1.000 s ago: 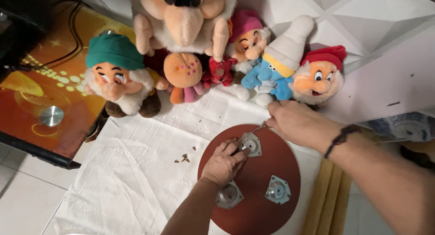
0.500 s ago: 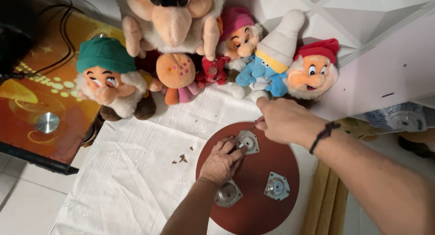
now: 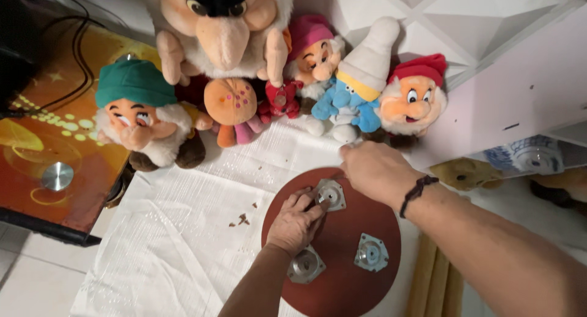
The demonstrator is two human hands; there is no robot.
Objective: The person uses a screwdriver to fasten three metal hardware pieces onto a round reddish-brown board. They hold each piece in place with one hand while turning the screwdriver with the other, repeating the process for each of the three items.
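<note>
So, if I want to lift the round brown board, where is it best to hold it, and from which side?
Probably by its bare rim on the right, near the lower plate. The round brown board lies flat on the white cloth, so fingers must slide under the edge. The left hand and right hand crowd the top.

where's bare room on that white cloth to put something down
Bare cloth lies left of the round red board, below the green-capped plush, apart from a few brown crumbs. It is crowded along the row of plush toys and where both hands meet.
</note>
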